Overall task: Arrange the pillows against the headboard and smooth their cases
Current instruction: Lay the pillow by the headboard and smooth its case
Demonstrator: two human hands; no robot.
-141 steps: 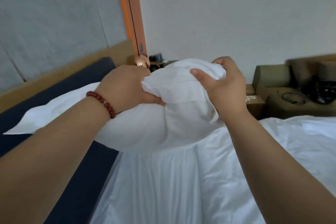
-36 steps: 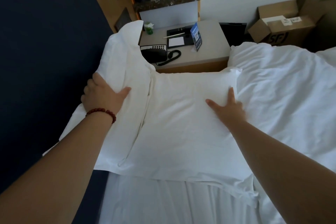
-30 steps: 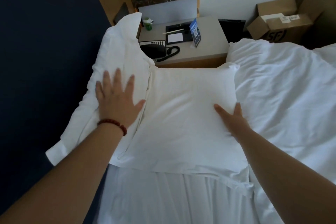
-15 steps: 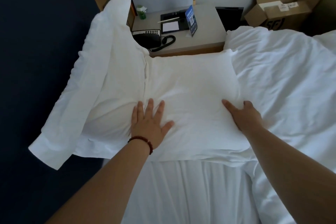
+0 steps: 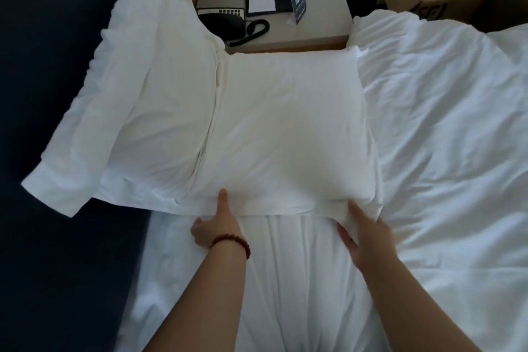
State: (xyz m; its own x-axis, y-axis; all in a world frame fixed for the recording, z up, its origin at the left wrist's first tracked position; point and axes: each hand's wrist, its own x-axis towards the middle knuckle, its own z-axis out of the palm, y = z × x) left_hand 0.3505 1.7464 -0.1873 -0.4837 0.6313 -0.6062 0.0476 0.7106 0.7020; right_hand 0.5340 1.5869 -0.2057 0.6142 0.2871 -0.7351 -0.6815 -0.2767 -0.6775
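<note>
Pillow [image 5: 285, 123], near edge pinched in left hand [image 5: 217, 226] fingers, corner grasped by right hand [image 5: 368, 234] fingers

Head camera, close, looking steeply down over bed [image 5: 285, 280]

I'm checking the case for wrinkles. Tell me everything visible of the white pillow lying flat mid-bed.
The plump white fabric pillow lies flat on the white bedsheet, its case mostly smooth with faint creases. Its left side abuts a second white pillow leaning on the dark headboard. The left hand pinches its near edge flap; the right hand grips its near right corner.
</note>
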